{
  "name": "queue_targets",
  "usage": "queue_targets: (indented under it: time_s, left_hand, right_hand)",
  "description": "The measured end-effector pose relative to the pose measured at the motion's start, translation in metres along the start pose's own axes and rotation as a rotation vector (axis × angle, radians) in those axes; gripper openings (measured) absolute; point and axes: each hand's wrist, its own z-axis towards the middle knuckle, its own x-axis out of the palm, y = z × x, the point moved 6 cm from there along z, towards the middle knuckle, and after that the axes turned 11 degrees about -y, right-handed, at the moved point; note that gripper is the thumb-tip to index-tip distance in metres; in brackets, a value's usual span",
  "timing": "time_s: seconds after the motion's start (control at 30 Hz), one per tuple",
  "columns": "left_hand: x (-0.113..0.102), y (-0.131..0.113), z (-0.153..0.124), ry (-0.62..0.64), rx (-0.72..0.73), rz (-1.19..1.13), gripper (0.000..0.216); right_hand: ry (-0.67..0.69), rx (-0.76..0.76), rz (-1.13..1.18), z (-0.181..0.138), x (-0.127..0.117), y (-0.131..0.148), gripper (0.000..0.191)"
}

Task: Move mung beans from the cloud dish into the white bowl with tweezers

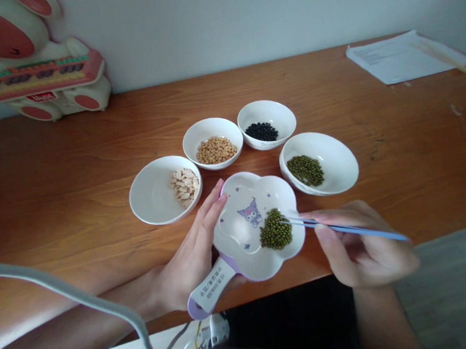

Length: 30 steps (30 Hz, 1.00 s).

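Note:
My left hand [196, 249] grips a white flower-shaped bowl [234, 187] with a lilac handle, a label on the handle and a cartoon figure inside. Green mung beans [277, 230] lie heaped in its right part. Blue tweezers [352, 230] are pinched in my right hand [365, 245], their tips at the heap's upper right; whether a bean is between them I cannot tell. Just beyond, a white bowl [339, 161] holds more mung beans [306, 170]. Left of my left hand stands a white bowl [150, 193] with pale flat seeds [185, 187].
Farther back are a bowl [193, 140] of yellow soybeans [216, 150] and a bowl [287, 118] of black beans [262, 132]. A toy keyboard animal [42, 65] stands back left. Papers [400, 56] lie back right. A grey cable [106, 308] crosses over my left forearm.

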Motion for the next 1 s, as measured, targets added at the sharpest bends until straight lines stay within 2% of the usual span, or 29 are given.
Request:
queue_targets:
  time_s: [0.07,0.17,0.37,0.67,0.9,1.0]
  left_hand:
    - [0.000,0.000,0.000,-0.001,-0.009,0.003,0.131]
    - [0.000,0.000,0.000,0.002,-0.018,-0.002,0.131]
    - [0.001,0.003,-0.001,0.000,-0.010,-0.027,0.130]
    - [0.001,0.003,-0.001,-0.001,-0.009,-0.002,0.132]
    - [0.000,0.000,0.001,0.008,-0.014,0.005,0.130]
    - [0.000,0.002,0.000,0.011,-0.023,-0.008,0.131]
  right_hand:
    - [0.087,-0.054,0.032,0.001,0.004,0.003,0.054]
    - [0.123,-0.066,0.063,0.005,0.010,0.005,0.054]
    - [0.150,-0.066,0.051,0.013,0.019,0.010,0.053]
    - [0.172,-0.068,0.046,0.012,0.020,0.011,0.054]
    - [0.175,-0.073,0.044,0.009,0.017,0.009,0.055]
    - [0.069,-0.060,-0.013,0.002,0.005,0.003,0.062]
